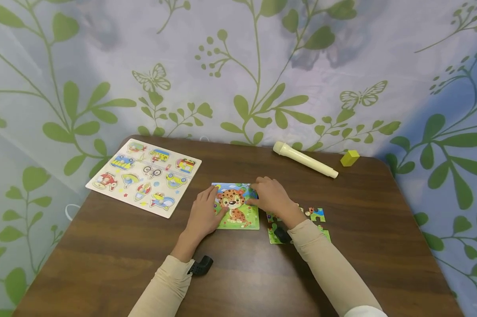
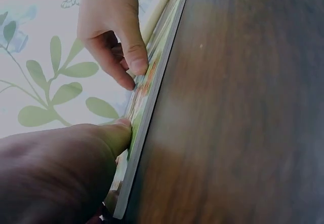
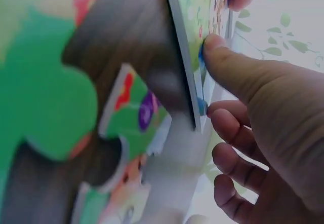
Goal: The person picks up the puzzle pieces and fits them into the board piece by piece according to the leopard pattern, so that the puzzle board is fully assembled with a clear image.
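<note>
A square jigsaw puzzle board (image 1: 244, 222) with a spotted leopard cub picture lies flat on the brown table. My left hand (image 1: 204, 211) holds its left side, the thumb over the picture and the fingers along the edge. At the far right corner is my right hand (image 1: 271, 196); its thumb and index finger pinch a blue puzzle piece (image 3: 202, 105) right at the board's edge. In the right wrist view the other fingers curl loosely beside it. Loose puzzle pieces (image 1: 317, 214) lie right of the board, partly hidden under the right wrist.
A wooden peg board (image 1: 143, 171) with vehicle shapes lies at the back left. Toward the back right are a cream tube-shaped stick (image 1: 305, 160) and a yellow block (image 1: 349, 158). Behind the table (image 1: 115, 259) hangs a leaf-patterned cloth (image 1: 175, 53).
</note>
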A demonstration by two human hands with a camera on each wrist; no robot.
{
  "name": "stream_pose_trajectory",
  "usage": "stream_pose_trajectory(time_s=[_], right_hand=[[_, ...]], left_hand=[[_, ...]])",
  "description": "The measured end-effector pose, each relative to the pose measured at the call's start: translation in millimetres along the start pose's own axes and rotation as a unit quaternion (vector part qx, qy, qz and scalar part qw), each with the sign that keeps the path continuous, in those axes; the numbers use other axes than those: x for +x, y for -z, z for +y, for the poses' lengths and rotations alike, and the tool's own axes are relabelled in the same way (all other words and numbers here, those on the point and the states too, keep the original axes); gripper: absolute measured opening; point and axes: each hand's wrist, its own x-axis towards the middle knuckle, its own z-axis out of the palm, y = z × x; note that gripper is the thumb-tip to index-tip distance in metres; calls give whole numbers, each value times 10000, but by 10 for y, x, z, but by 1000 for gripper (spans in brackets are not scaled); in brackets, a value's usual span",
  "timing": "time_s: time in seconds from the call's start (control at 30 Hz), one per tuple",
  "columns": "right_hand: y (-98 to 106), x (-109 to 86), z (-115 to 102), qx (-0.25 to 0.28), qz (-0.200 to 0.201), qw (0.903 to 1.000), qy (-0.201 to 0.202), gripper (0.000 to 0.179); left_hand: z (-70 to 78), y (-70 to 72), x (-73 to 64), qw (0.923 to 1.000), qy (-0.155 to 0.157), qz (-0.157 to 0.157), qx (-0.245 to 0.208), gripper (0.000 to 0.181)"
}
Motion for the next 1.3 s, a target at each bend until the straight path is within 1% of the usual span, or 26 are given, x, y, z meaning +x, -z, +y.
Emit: stream_pose_trajectory(time_s=[0.1, 0.17, 0.23, 0.33, 0.43, 0.53, 0.63, 0.73, 0.87, 0.97, 1.1, 1.17, 1.23, 1.3], right_hand=[[53, -57, 114, 842, -161, 9962, -145, 57], [105, -145, 231, 1368, -260, 9899, -277, 56], [150, -260, 366, 1718, -338, 9839, -349, 55], [185, -466, 534, 1746, -505, 9826, -374, 55], [149, -628, 631, 1689, -732, 9824, -308, 57], [79, -715, 644, 1765, -847, 9803, -251, 59], [23, -742, 613, 1820, -803, 9799, -154, 57], [8, -752, 572, 1681, -640, 9837, -19, 49], [5, -758, 537, 1147, -333, 9925, 265, 35], [2, -758, 520, 844, -163, 9954, 418, 29], [-7, -751, 502, 537, -21, 9973, 499, 29], [-16, -740, 501, 347, 95, 9976, 590, 26], [-12, -721, 497, 238, 246, 9969, 709, 23], [-12, -698, 507, 228, 351, 9964, 737, 20]], left_hand=[[11, 2, 11, 9999, -41, 73, -91, 75], [14, -6, 13, 9999, -32, 63, -129, 76], [10, -16, 16, 9999, -37, 40, -144, 76], [-16, -14, 21, 9999, 7, -36, -155, 78], [-67, 13, 31, 9998, 16, -20, -184, 78], [-137, 51, 41, 9998, 11, -47, -208, 79], [-204, 84, 45, 9993, -62, -219, -300, 83], [-240, 119, 45, 9975, -134, -488, -500, 89], [-248, 162, 43, 9951, -174, -692, -686, 95], [-246, 177, 41, 9951, -202, -718, -652, 95], [-236, 179, 36, 9955, -256, -713, -564, 96], [-225, 175, 30, 9955, -264, -722, -561, 96], [-213, 171, 21, 9954, -261, -741, -555, 96], [-203, 166, 21, 9954, -287, -737, -533, 96]])
